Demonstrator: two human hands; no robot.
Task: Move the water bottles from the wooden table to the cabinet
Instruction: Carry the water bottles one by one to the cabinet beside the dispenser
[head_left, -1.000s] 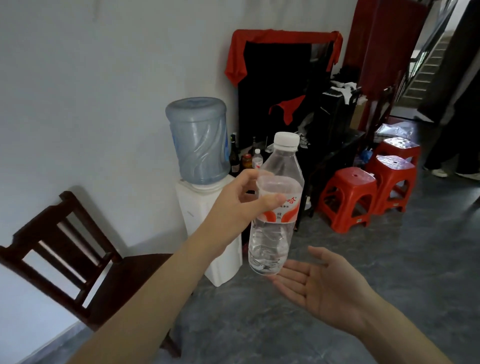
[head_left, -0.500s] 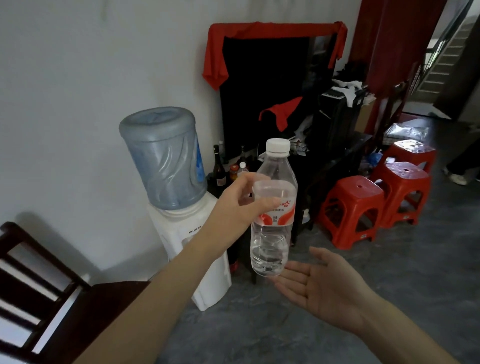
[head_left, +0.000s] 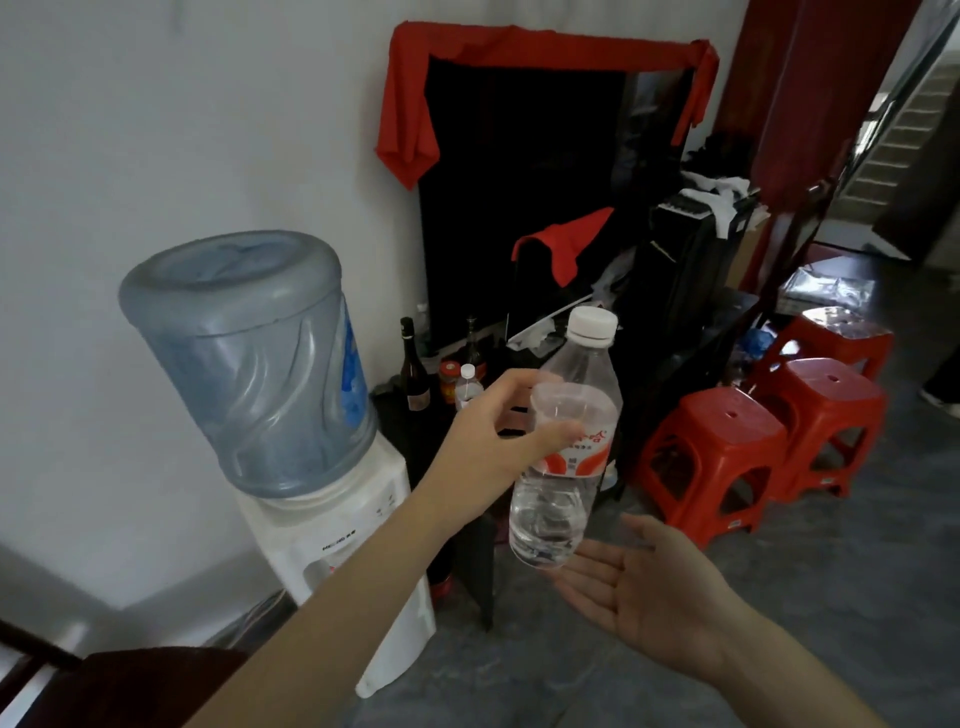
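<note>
My left hand (head_left: 493, 441) grips a clear water bottle (head_left: 563, 467) with a white cap and a red-and-white label, held upright in mid-air together with a clear plastic cup pressed against its label. My right hand (head_left: 654, 592) is open, palm up, just below and right of the bottle's base, not touching it. Ahead stands a low dark cabinet (head_left: 691, 332) cluttered with cloths and boxes. A second small water bottle (head_left: 467, 385) stands on the cabinet's left end beside dark glass bottles (head_left: 413, 366).
A white water dispenser (head_left: 343, 545) with a blue-grey jug (head_left: 249, 358) stands left against the wall. Several red plastic stools (head_left: 717, 457) sit on the grey floor to the right. A dark wooden chair seat (head_left: 130, 680) shows at the bottom left.
The view has moved closer to the cabinet and dispenser. The chair has slid out toward the lower left. Both hands keep the same pose with the bottle.
</note>
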